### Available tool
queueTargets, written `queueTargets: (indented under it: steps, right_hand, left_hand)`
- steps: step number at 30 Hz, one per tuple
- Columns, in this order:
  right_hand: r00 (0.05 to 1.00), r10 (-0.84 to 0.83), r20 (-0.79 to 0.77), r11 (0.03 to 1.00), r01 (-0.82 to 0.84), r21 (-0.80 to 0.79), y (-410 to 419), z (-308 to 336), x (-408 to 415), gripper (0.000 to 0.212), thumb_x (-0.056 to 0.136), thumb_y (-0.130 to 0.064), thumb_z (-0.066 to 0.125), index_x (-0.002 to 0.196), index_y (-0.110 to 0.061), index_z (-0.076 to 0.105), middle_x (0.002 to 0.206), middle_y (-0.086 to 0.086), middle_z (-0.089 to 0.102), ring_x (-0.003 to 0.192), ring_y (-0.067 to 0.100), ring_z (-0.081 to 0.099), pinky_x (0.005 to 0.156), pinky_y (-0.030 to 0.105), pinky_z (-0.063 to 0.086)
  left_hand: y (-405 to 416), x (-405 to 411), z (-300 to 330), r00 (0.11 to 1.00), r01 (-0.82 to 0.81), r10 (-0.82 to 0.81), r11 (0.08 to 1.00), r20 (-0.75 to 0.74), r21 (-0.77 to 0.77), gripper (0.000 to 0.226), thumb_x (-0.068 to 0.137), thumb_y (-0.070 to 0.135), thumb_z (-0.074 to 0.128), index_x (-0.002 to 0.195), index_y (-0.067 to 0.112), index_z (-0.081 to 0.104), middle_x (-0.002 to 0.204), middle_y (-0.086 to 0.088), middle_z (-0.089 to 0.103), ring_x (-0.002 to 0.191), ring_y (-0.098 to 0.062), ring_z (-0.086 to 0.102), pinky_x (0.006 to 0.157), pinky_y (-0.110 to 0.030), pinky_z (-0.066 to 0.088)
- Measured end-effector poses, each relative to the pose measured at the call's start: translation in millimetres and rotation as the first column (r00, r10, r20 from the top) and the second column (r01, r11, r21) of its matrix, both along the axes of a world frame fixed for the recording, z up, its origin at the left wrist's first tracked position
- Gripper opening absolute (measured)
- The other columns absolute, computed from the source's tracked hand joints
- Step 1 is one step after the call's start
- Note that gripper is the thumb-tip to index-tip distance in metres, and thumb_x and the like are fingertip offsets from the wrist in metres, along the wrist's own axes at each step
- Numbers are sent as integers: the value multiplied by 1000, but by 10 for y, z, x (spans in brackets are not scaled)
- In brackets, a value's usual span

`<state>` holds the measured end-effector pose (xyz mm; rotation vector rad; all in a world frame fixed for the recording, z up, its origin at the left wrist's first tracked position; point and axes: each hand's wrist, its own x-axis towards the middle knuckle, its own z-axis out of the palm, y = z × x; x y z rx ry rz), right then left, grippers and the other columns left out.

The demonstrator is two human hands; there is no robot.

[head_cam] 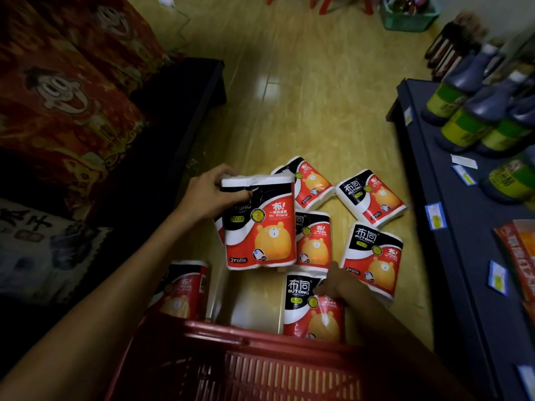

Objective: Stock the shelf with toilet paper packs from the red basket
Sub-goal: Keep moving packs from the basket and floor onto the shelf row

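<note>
Toilet paper pack [260, 224] hangs above the floor [304, 96] in my left grip [208, 195], fingers curled round its top, while my right grip [333, 280] pinches another pack [312, 308] beside the red basket [260, 366]

My left hand [210, 195] reaches forward, fingers [234, 195] curled in a grip; my right hand [333, 280] reaches lower, fingers pinching.

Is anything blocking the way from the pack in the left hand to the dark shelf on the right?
Nothing solid. The left hand holds its pack in the air. Other packs lie on the floor below, toward the shelf.
</note>
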<state>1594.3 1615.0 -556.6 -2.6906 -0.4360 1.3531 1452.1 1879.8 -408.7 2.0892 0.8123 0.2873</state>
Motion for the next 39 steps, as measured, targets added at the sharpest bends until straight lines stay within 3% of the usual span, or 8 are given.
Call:
queueTargets:
  steps: [8, 11, 16, 19, 24, 27, 31, 39]
  right_hand:
    - [997, -72, -35, 995, 74, 61, -36, -44, -30, 92, 72, -33, 82, 142, -2, 30, 138, 19, 49, 122, 34, 52, 95, 38, 47]
    - [995, -85, -47, 994, 88, 69, -46, -3, -56, 94, 73, -34, 81, 140, -4, 22, 138, 18, 47, 120, 33, 53, 81, 31, 46]
    - [999, -46, 19, 997, 44, 68, -100, 112, -88, 77, 73, -43, 77, 133, -10, 40, 133, 12, 55, 115, 28, 56, 75, 25, 42]
    - [998, -64, 17, 988, 61, 140, -143, 148, -104, 75, 72, -38, 78, 131, -12, 40, 130, 11, 57, 109, 27, 58, 75, 27, 46]
    - [998, -38, 42, 957, 24, 288, -229, 339, -108, 57, 65, -38, 81, 102, -25, 39, 105, 5, 63, 86, 20, 60, 55, 22, 43]
    - [992, -48, 113, 931, 4, 364, -329, 519, -24, 52, 56, -45, 79, 91, -26, 46, 97, 5, 66, 83, 21, 64, 59, 26, 49]
    - [971, -167, 168, 863, 62, 501, -443, 866, 179, 41, 66, -29, 82, 94, -19, 54, 90, 0, 68, 81, 18, 65, 59, 27, 50]
    - [891, -395, 222, 730, 158, 665, -470, 1412, 617, 36, 66, -32, 81, 91, -32, 55, 90, -7, 66, 84, 19, 65, 72, 35, 53]
  left_hand:
    - [19, -54, -26, 1000, -5, 5, 1000, -2, -6, 39, 77, 32, 77, 111, 21, 62, 102, 2, 65, 80, 5, 57, 59, -19, 50]
    - [9, -87, -39, 1000, -6, 6, 1000, 0, -7, 39, 77, 32, 77, 111, 21, 62, 103, 0, 66, 81, 0, 59, 61, -20, 51]
    - [-27, -129, 3, 1000, -15, 15, 1000, 12, -9, 39, 77, 31, 78, 110, 20, 63, 101, 1, 65, 80, 3, 57, 60, -19, 50]
    - [-56, -153, 56, 999, -24, 25, 1000, 21, -18, 38, 76, 30, 79, 109, 19, 64, 99, 1, 66, 80, 3, 59, 61, -18, 50]
    - [-66, -186, 170, 1000, -22, 22, 1000, 19, -7, 39, 76, 27, 79, 111, 18, 64, 102, -1, 66, 86, -11, 63, 62, -17, 49]
    - [-48, -200, 231, 1000, -9, 9, 1000, 20, -4, 39, 78, 26, 78, 112, 17, 63, 102, -1, 65, 87, -13, 63, 60, -17, 48]
    - [-12, -213, 296, 1000, 0, 0, 1000, 29, -5, 39, 77, 28, 79, 112, 19, 63, 104, -3, 68, 91, -16, 66, 66, -24, 55]
    - [-77, -172, 390, 998, 14, -14, 1000, 55, 0, 36, 79, 26, 77, 111, 20, 63, 103, -1, 67, 91, -15, 66, 68, -23, 54]
